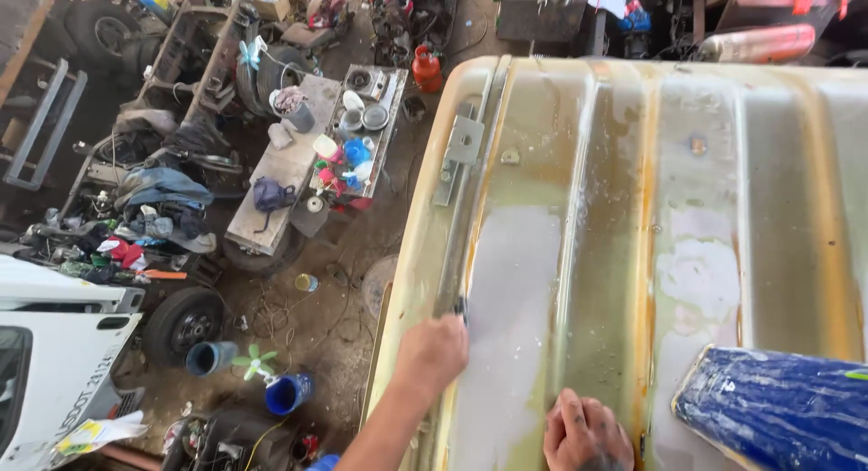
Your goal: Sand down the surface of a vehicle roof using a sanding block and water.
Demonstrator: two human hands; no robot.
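I look down on a ribbed vehicle roof (687, 164), yellowish with grey filler patches. My left hand (432, 352) rests near the roof's left edge, closed on a small dark tool (461, 308) whose tip touches a grey patch (506, 290). My right hand (586, 432) lies lower down on a roof rib, with its fingers curled and nothing visible in them. A blue wrapped bundle (778, 408) lies on the roof to the right of that hand.
A metal bracket (463, 141) sits on the roof's left gutter. Far below on the left is a workshop floor with a cluttered bench (289, 164), a tyre (185, 324), blue buckets (287, 394), a red cylinder (427, 69) and a white vehicle panel (54, 362).
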